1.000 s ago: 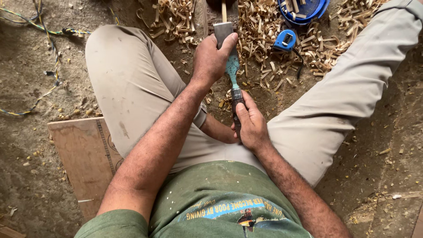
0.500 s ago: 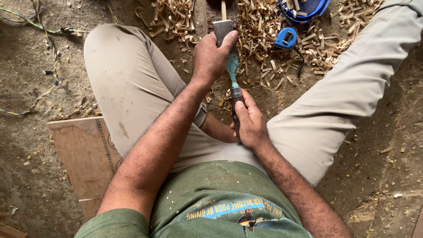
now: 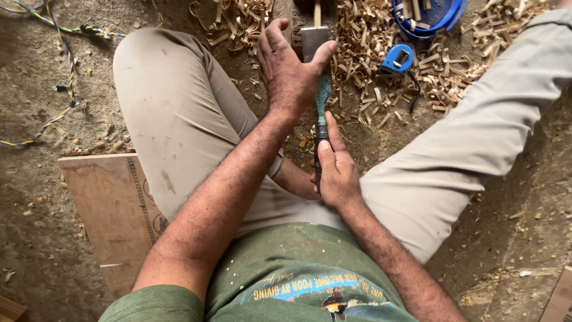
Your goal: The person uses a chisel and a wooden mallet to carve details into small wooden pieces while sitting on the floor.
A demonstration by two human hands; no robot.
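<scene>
I sit on the dirt floor with my legs spread. Between them a chisel point(image 3: 322, 95) with a teal shaft and a wide grey metal blade point(image 3: 312, 39) points away from me into the wood shavings. My left hand point(image 3: 289, 74) lies over the upper shaft, thumb hooked around the blade's right edge, fingers stretched forward. My right hand point(image 3: 335, 173) is wrapped around the dark lower handle close to my body, index finger laid along it. A thin wooden strip point(image 3: 317, 12) stands just beyond the blade.
Curled wood shavings point(image 3: 369, 77) cover the ground ahead. A blue tape measure point(image 3: 397, 58) lies right of the blade, and a blue bowl point(image 3: 448, 15) holding shavings behind it. A plywood board point(image 3: 110, 214) sits under my left leg. Twisted wires point(image 3: 59, 27) run at the top left.
My left hand has loosened from a closed grip on the blade, its fingers now stretched forward. The right hand and chisel stay almost in place.
</scene>
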